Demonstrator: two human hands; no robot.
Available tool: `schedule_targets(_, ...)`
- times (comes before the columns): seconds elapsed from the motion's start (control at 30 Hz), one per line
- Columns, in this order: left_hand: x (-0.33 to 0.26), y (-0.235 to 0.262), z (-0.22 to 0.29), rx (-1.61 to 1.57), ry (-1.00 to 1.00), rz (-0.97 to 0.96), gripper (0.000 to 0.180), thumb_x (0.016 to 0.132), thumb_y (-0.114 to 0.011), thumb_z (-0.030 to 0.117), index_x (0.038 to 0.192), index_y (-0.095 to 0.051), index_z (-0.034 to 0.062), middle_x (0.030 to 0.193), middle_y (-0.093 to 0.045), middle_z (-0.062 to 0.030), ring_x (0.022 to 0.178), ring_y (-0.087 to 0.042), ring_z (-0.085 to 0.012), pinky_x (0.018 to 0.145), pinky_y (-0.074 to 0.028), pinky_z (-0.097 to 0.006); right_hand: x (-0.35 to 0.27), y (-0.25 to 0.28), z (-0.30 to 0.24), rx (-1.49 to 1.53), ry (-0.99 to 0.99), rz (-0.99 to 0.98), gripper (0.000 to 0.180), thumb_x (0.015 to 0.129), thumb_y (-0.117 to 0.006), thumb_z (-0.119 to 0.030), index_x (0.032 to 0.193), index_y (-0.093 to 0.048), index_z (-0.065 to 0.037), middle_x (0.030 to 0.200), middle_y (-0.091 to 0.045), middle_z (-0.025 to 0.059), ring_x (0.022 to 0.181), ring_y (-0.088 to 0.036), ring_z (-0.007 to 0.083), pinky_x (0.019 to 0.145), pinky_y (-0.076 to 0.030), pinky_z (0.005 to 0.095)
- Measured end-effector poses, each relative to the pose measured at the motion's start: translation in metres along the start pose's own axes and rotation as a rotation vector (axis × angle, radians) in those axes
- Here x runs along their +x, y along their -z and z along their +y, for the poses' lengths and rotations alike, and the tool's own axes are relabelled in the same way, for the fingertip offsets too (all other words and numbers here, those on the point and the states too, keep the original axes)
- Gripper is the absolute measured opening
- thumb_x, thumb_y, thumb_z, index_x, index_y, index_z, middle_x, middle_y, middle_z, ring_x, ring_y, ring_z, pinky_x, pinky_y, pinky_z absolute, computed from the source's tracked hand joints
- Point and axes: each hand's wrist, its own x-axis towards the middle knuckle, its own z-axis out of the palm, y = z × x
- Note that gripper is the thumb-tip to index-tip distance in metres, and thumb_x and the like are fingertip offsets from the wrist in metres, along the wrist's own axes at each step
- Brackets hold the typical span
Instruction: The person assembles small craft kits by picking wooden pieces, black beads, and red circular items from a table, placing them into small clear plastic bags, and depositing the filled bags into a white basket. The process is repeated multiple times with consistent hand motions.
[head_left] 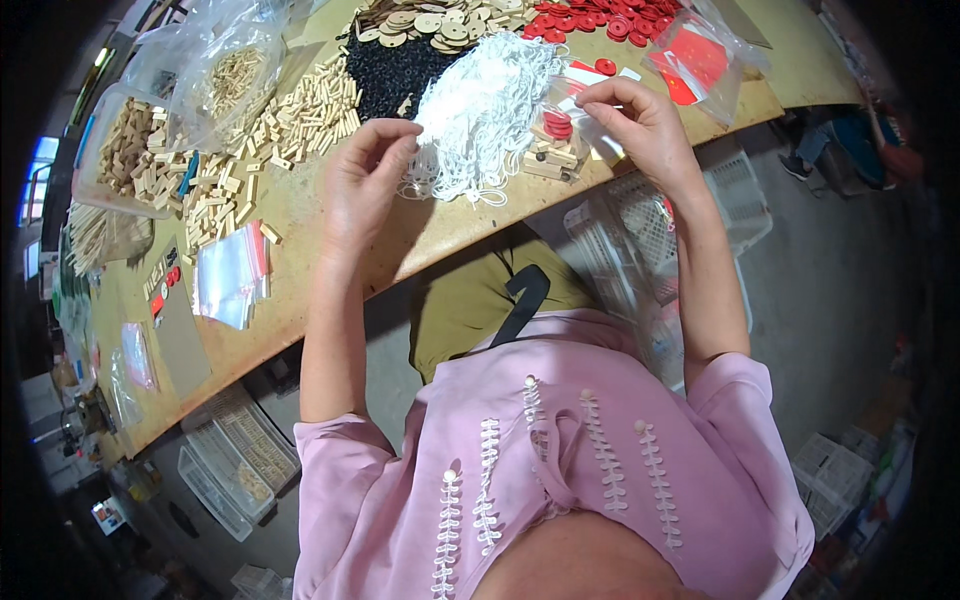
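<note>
Both hands work at the bench (300, 215) edge: left hand (365, 185) grip is pinched together, thumb and fingers closed on a thin white elastic loop at the 9 o'clock edge of the white loop pile (480, 115). Right hand (640, 125) grip is clamped on a small clear bag (560, 135) that holds red discs and small wooden blocks, just at 3 o'clock of the pile. Black rings (390, 70) lie at 11 o'clock of the pile, loose wooden sticks (300, 110) further toward 9 o'clock, round wooden discs (440, 20) at 12, red discs (600, 20) at 1 o'clock. Stack of empty clear bags (230, 280) sits at 8 o'clock of the left hand. White plastic baskets (640, 220) stand under the bench below the right forearm.
</note>
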Motion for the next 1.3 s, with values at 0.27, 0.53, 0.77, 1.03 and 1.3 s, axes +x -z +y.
schedule_targets(0.27, -0.01, -0.046, 0.071, 0.598, -0.558, -0.313, 0.033, 0.086, -0.079, 0.026, 0.115, -0.074, 0.01, 0.12, -0.061, -0.012, 0.112, -0.056, -0.0287, 0.093, -0.046, -0.041, -0.043, -0.019, -0.072, -0.234, 0.35, -0.184, 0.013, 0.089, -0.072, 0.0, 0.1, -0.074, -0.005, 0.109, -0.071, 0.0087, 0.098, -0.07, 0.0236, 0.088, -0.056, 0.0335)
schedule_targets(0.53, -0.019, -0.037, 0.047, 0.368, -0.473, -0.33, 0.006, 0.09, -0.072, 0.008, 0.094, -0.072, 0.0037, 0.087, -0.067, -0.0098, 0.082, -0.064, -0.0267, 0.075, -0.05, -0.037, -0.061, -0.014, -0.06, -0.028, 0.172, 0.054, 0.022, 0.091, -0.069, 0.001, 0.112, -0.074, -0.003, 0.114, -0.071, 0.011, 0.101, -0.07, 0.0209, 0.087, -0.057, 0.0321)
schedule_targets(0.77, -0.044, -0.033, 0.05, 0.333, -0.41, -0.206, 0.002, 0.091, -0.07, 0.002, 0.091, -0.07, 0.0002, 0.084, -0.067, -0.0093, 0.078, -0.063, -0.0254, 0.071, -0.05, -0.034, -0.049, 0.032, 0.022, -0.664, 0.272, -0.09, 0.037, 0.084, -0.079, -0.007, 0.121, -0.07, -0.007, 0.121, -0.065, 0.0099, 0.107, -0.065, 0.0292, 0.091, -0.054, 0.0386)
schedule_targets(1.03, -0.057, -0.039, 0.046, 0.353, -0.421, -0.261, 0.004, 0.089, -0.073, 0.002, 0.092, -0.071, 0.0007, 0.083, -0.068, -0.0107, 0.075, -0.064, -0.0272, 0.068, -0.051, -0.036, -0.043, 0.039, 0.034, -0.467, 0.22, -0.271, 0.029, 0.081, -0.08, -0.006, 0.106, -0.065, -0.003, 0.108, -0.064, 0.0102, 0.099, -0.062, 0.0314, 0.089, -0.052, 0.0403)
schedule_targets(1.3, -0.064, -0.038, 0.04, 0.367, -0.388, -0.285, 0.006, 0.088, -0.074, 0.003, 0.094, -0.071, 0.001, 0.083, -0.067, -0.0117, 0.075, -0.065, -0.028, 0.068, -0.051, -0.036, -0.031, 0.053, 0.032, -0.347, 0.134, -0.372, 0.018, 0.085, -0.076, 0.0, 0.098, -0.066, -0.002, 0.105, -0.064, 0.0077, 0.101, -0.063, 0.0238, 0.087, -0.052, 0.0346)
